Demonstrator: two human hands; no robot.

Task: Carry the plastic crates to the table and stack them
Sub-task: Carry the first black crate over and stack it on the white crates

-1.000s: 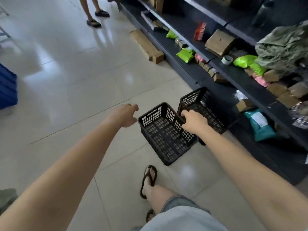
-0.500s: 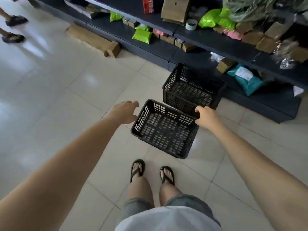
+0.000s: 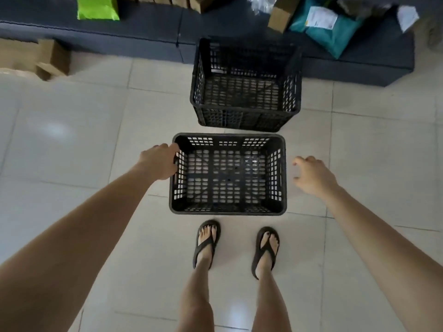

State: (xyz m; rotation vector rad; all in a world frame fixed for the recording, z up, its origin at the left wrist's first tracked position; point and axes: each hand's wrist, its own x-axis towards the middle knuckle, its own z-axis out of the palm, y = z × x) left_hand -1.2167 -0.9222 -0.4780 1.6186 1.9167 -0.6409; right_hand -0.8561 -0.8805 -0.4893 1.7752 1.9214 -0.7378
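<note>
Two black perforated plastic crates stand empty on the tiled floor. The near crate (image 3: 227, 209) sits just in front of my feet. The far crate (image 3: 244, 116) stands right behind it, against the base of a dark shelf unit. My left hand (image 3: 158, 162) rests against the near crate's left wall, fingers at the rim. My right hand (image 3: 311, 176) hovers a short way off the crate's right side, fingers curled and apart, holding nothing. No table is in view.
A low dark shelf (image 3: 143, 39) runs along the top, carrying a green bag (image 3: 98, 8), a teal parcel (image 3: 328, 27) and small cardboard boxes. A cardboard box (image 3: 36, 58) lies on the floor at the left. My sandalled feet (image 3: 235, 245) stand behind the near crate.
I have stepped square behind the near crate. My right hand let go of its far right corner and moved out to the right. My left hand reached the crate's left wall.
</note>
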